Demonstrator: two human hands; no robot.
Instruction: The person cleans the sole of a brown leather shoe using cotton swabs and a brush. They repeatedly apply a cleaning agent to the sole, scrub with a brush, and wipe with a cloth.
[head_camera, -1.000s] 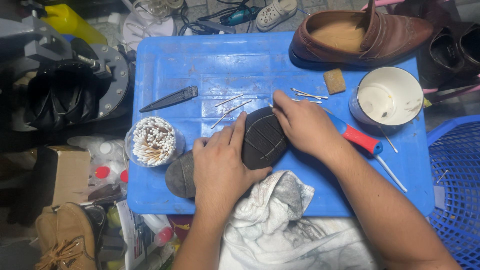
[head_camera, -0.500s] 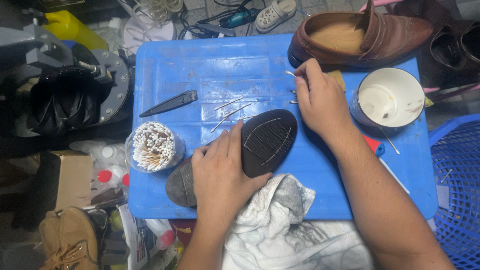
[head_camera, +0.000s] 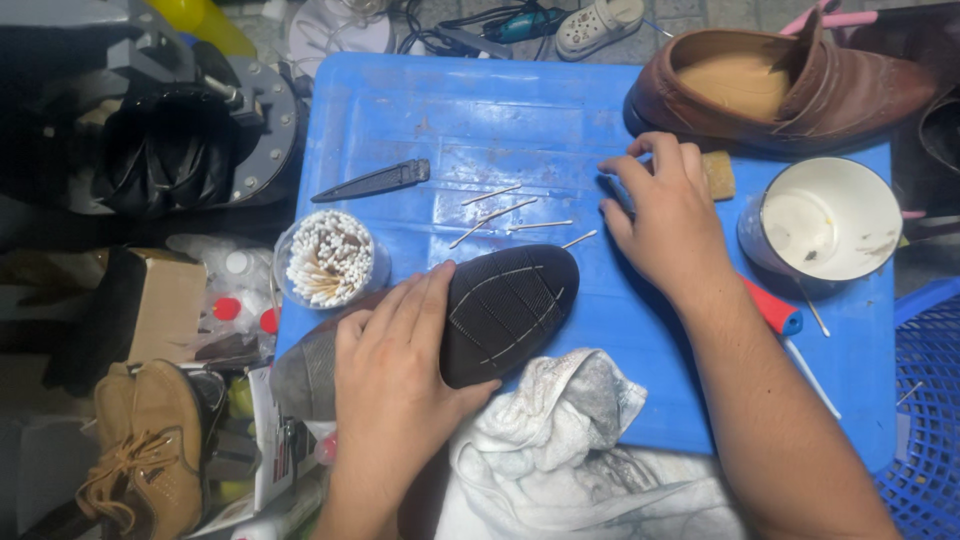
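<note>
- Since half a second ago, right hand has been drawn back from the brown loafer toward the loose swabs; view shifted too.
- Black shoe is lain sole-up at the near edge of the blue worktop, pinned by left hand, flat and spread over its middle.
- Right hand is hovered, loosely curled, fingertips pinched together; whether a swab is held cannot be told.
- For a clean job, sole should be kept pressed steady and only one swab picked.
- Swab cup is stood just left of the shoe; white bowl right; grey towel touching the shoe's near side.
</note>
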